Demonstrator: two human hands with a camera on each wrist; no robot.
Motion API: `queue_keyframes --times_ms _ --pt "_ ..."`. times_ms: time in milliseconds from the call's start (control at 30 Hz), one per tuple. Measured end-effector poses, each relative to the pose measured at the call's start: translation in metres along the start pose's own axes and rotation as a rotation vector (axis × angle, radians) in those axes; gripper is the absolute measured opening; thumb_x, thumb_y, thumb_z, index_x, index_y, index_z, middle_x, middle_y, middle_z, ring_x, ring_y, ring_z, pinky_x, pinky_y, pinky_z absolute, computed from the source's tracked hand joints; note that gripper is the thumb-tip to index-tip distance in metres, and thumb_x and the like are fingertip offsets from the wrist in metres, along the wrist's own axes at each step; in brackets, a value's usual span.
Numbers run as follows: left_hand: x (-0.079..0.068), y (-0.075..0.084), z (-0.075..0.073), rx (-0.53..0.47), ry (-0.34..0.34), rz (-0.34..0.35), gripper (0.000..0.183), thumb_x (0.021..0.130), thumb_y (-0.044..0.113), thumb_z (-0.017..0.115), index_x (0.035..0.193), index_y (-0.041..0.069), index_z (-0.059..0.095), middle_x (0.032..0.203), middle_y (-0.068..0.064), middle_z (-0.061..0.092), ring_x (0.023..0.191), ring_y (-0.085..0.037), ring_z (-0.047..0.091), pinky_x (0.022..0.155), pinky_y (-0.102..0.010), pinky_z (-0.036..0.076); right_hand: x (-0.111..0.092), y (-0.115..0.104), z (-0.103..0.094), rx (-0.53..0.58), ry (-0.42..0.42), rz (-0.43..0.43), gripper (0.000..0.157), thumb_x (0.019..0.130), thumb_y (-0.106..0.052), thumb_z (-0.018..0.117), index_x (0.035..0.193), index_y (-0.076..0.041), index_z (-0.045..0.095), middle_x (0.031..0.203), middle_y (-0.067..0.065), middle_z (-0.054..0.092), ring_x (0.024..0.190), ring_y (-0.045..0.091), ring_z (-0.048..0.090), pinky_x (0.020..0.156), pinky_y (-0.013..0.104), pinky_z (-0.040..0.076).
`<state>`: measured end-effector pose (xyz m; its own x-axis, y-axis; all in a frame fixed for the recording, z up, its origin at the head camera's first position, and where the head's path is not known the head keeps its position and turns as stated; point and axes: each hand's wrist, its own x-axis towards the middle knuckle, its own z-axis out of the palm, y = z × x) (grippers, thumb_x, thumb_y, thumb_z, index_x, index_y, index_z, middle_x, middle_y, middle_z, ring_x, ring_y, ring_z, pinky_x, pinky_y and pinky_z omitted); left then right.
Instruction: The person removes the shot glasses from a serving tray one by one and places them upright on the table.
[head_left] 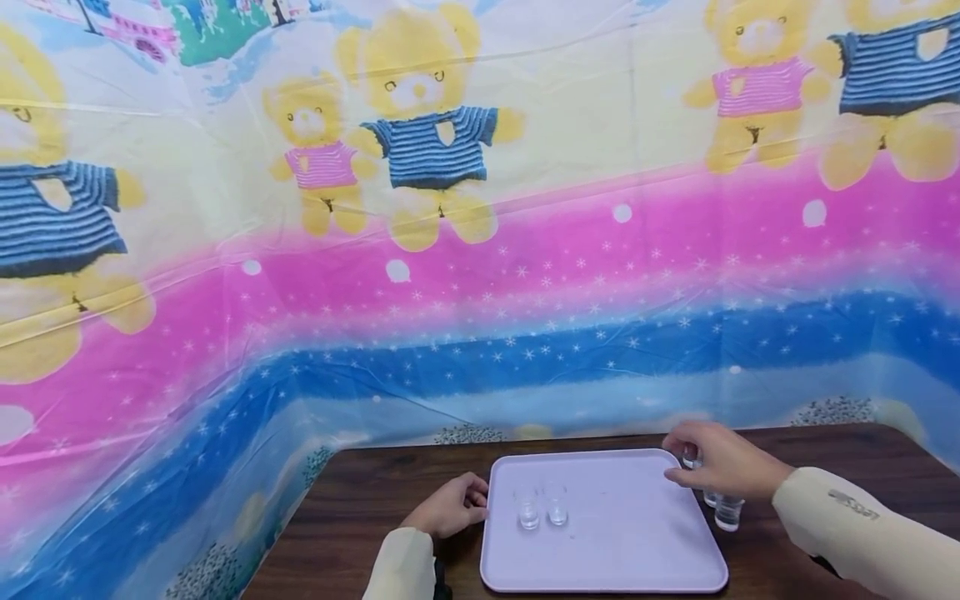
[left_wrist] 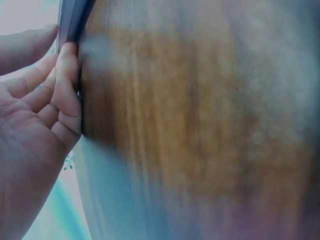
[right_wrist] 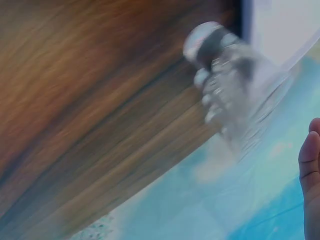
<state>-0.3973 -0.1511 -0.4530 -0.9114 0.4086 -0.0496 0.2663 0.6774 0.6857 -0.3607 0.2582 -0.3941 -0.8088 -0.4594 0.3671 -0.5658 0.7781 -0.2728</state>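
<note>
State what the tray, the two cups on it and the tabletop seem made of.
Tray: probably plastic, smooth lilac with a moulded rim. Two cups: glass or plastic, glossy, transparent with highlights. Tabletop: wood or laminate, low sheen, dark brown grain.

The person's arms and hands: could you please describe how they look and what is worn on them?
Both hands, left and right, are bare, without gloves. The left sleeve and right sleeve are long and cream-coloured. The right one bears dark lettering, too small to read. Something dark shows beside the left cuff.
</note>
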Motion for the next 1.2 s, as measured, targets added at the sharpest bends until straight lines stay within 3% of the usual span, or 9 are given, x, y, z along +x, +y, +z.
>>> queue_keyframes --times_ms 433,567,733,1033,1200 --pt "-0.002 0.002 -0.002 -0.007 0.0 -0.005 0.026 0.078 0.012 0.063 0.1 0.006 0.05 0.081 -0.001 0.052 0.072 -0.015 0.05 0.064 -0.032 0.041 0.036 -0.041 0.028 0.074 -0.101 0.0 0.039 0.069 -0.05 0.064 0.097 -0.024 0.056 0.082 -0.017 0.049 0.074 0.002 0.047 0.064 0.026 0.042" --pt "-0.002 0.001 -0.002 -0.004 0.001 0.006 0.026 0.079 0.012 0.062 0.101 0.005 0.05 0.081 -0.001 0.053 0.071 -0.015 0.05 0.063 -0.031 0.041 0.046 -0.057 0.04 0.08 -0.119 -0.042 0.04 0.071 -0.048 0.063 0.101 -0.023 0.055 0.084 -0.017 0.048 0.076 0.002 0.047 0.064 0.024 0.042" --pt "0.0 -0.001 -0.002 -0.01 -0.012 0.023 0.026 0.079 0.012 0.062 0.101 0.005 0.05 0.082 0.0 0.053 0.071 -0.014 0.049 0.061 -0.03 0.041 0.053 -0.075 0.055 0.072 -0.119 -0.13 0.036 0.073 -0.041 0.064 0.102 -0.021 0.055 0.084 -0.016 0.047 0.075 0.003 0.047 0.064 0.024 0.042" --pt "0.0 -0.003 -0.002 -0.006 -0.016 0.008 0.025 0.079 0.012 0.062 0.1 0.006 0.05 0.081 0.0 0.053 0.071 -0.015 0.05 0.061 -0.03 0.041 0.063 -0.095 0.086 0.141 -0.148 -0.118 0.038 0.074 -0.038 0.064 0.105 -0.016 0.056 0.091 -0.008 0.051 0.08 0.012 0.052 0.066 0.026 0.043" --pt "-0.001 -0.002 -0.002 -0.017 -0.017 0.003 0.025 0.079 0.012 0.061 0.101 0.006 0.05 0.082 0.0 0.052 0.072 -0.016 0.05 0.061 -0.031 0.041 0.064 -0.101 0.097 0.105 -0.098 -0.14 0.033 0.074 -0.032 0.065 0.1 -0.013 0.057 0.089 -0.005 0.051 0.076 0.01 0.051 0.064 0.026 0.042"
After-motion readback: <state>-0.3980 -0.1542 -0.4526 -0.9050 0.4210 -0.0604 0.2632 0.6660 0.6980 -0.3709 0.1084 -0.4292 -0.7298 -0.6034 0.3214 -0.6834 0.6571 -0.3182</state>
